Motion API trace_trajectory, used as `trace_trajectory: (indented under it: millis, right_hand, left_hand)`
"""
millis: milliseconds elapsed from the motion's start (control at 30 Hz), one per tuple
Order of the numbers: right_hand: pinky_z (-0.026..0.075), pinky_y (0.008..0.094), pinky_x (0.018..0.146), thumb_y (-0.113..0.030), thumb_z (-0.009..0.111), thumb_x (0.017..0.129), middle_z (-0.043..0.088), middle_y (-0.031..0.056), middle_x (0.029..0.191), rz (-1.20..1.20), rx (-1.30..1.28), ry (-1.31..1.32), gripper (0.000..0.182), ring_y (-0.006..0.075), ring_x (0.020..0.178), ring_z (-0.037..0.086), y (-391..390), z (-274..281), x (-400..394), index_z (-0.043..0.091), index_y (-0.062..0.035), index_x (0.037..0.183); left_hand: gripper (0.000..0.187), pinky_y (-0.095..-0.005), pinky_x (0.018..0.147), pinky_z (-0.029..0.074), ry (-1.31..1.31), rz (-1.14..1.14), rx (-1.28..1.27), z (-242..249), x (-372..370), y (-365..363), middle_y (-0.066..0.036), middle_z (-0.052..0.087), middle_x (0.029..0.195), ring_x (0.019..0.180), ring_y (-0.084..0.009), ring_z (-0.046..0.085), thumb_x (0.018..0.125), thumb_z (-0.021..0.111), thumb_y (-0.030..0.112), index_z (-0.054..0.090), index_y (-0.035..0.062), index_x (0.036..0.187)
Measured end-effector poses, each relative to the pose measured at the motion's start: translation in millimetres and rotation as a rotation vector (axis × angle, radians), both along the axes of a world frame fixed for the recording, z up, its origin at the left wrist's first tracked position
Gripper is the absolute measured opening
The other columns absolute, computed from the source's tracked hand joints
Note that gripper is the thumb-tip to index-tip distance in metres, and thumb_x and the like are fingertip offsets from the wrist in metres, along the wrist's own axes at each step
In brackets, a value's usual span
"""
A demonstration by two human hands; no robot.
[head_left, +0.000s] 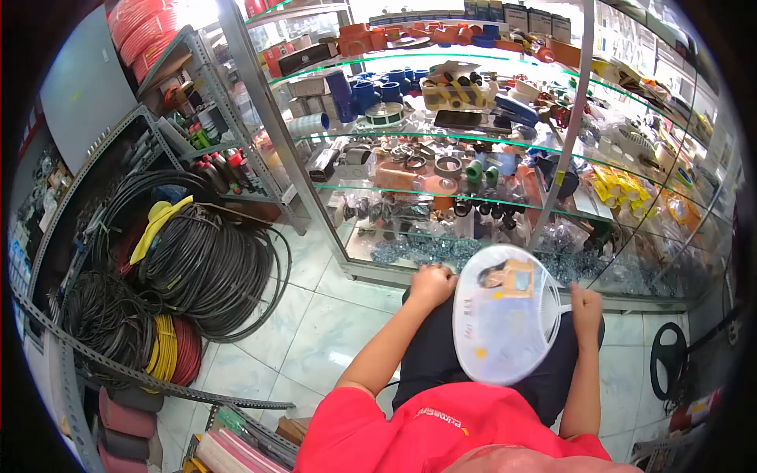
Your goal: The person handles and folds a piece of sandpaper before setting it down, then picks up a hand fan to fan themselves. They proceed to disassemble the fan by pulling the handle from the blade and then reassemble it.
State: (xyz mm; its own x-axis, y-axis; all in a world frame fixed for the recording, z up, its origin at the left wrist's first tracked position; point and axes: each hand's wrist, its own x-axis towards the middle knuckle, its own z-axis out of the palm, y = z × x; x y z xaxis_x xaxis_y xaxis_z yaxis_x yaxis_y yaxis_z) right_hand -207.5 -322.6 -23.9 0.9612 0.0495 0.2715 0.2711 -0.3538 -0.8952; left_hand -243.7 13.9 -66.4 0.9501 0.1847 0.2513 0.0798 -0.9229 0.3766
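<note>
A white hand fan (505, 331) with a printed picture and lettering lies in front of my red shirt, above my lap. My right hand (585, 311) is closed around its narrow handle at the right, over my right thigh. My left hand (434, 284) rests on my left knee with its fingers curled in and nothing visible in them. The fan covers part of my dark trousers (430, 343).
Ahead stands a glass display case (347, 264) with shelves of pipe fittings and packaged parts. Coils of black cable (209, 268) lie at the left beside a metal rack (229, 102). A black ring-shaped object (669, 359) is on the right.
</note>
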Motion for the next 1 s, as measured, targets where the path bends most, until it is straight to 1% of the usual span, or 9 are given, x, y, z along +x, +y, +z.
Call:
trace_trajectory:
  millis: [167,233,267,500,600,700,833,933,1000]
  right_hand:
    - [0.029,0.0287,0.05,-0.027,0.04,0.09,0.039,-0.0017,0.045,-0.428,0.903,0.016,0.048,0.0094,0.052,0.037,25,82,-29,0.04,-0.0125,0.044]
    - [0.03,0.0278,0.056,-0.025,0.035,0.092,0.031,-0.0006,0.043,0.701,1.365,-0.08,0.048,0.011,0.052,0.033,18,81,-33,0.036,-0.0149,0.045]
    - [0.031,0.0275,0.058,-0.024,0.032,0.093,0.023,-0.0019,0.044,0.675,1.366,-0.046,0.049,0.0103,0.049,0.026,24,79,-36,0.03,-0.0168,0.045]
    - [0.02,0.0293,0.044,-0.023,0.049,0.086,0.034,-0.0032,0.049,-0.149,-0.487,-0.528,0.04,0.0079,0.045,0.028,-17,62,-35,0.035,-0.0082,0.051]
    - [0.027,0.0273,0.049,-0.026,0.039,0.09,0.032,-0.0013,0.046,-0.385,0.619,-0.146,0.044,0.0117,0.047,0.029,-38,72,-33,0.034,-0.01,0.05]
    - [0.029,0.029,0.064,-0.023,0.028,0.093,0.017,-0.0013,0.047,0.659,1.163,-0.217,0.049,0.0128,0.049,0.02,-1,126,-72,0.024,-0.0135,0.046]
    - [0.028,0.0267,0.058,-0.025,0.031,0.093,0.02,-0.0011,0.045,0.588,0.982,-0.05,0.049,0.0107,0.049,0.023,-6,77,-62,0.024,-0.0122,0.046]
    - [0.021,0.023,0.047,-0.03,0.044,0.088,0.025,-0.003,0.051,-0.261,-0.371,-0.353,0.046,0.0079,0.05,0.026,-24,61,-51,0.028,-0.0098,0.05]
    - [0.023,0.0233,0.049,-0.029,0.043,0.088,0.024,-0.0031,0.052,-0.31,-0.103,-0.273,0.044,0.0082,0.05,0.025,-30,67,-51,0.028,-0.0101,0.052]
  left_hand:
    - [0.03,-0.0431,0.073,0.045,0.076,-0.054,0.101,-7,21,-10,-0.011,0.059,0.091,0.086,-0.0306,0.055,0.076,0.049,0.036,0.065,0.012,0.083]
    - [0.03,-0.0433,0.076,0.043,0.178,-0.069,0.084,-3,28,-14,-0.01,0.058,0.094,0.089,-0.03,0.054,0.077,0.049,0.037,0.065,0.0121,0.084]
    - [0.03,-0.0432,0.078,0.042,0.184,-0.087,0.084,-4,31,-17,-0.01,0.058,0.094,0.091,-0.0298,0.053,0.077,0.049,0.037,0.065,0.0122,0.085]
    - [0.028,-0.0428,0.076,0.041,0.075,-0.136,0.068,-2,26,-18,-0.009,0.059,0.093,0.092,-0.0292,0.053,0.079,0.048,0.033,0.065,0.0113,0.085]
    - [0.029,-0.0417,0.075,0.042,0.062,-0.103,0.061,-5,27,-16,-0.008,0.06,0.091,0.089,-0.0272,0.054,0.079,0.049,0.035,0.066,0.0113,0.083]
    - [0.029,-0.0418,0.076,0.039,0.085,-0.103,0.056,-10,32,-13,-0.009,0.059,0.093,0.091,-0.0256,0.052,0.079,0.05,0.033,0.065,0.0092,0.083]
    - [0.03,-0.0438,0.079,0.039,0.046,-0.106,0.145,-15,33,-15,-0.008,0.059,0.094,0.093,-0.0255,0.052,0.078,0.049,0.036,0.065,0.0106,0.082]
    - [0.031,-0.0475,0.086,0.033,0.007,-0.156,0.271,-16,28,-24,-0.009,0.059,0.095,0.097,-0.0245,0.05,0.076,0.05,0.035,0.065,0.0086,0.082]
    - [0.032,-0.0485,0.089,0.03,-0.026,-0.198,0.34,-23,23,-34,-0.009,0.059,0.093,0.098,-0.0245,0.049,0.076,0.05,0.035,0.065,0.0076,0.082]
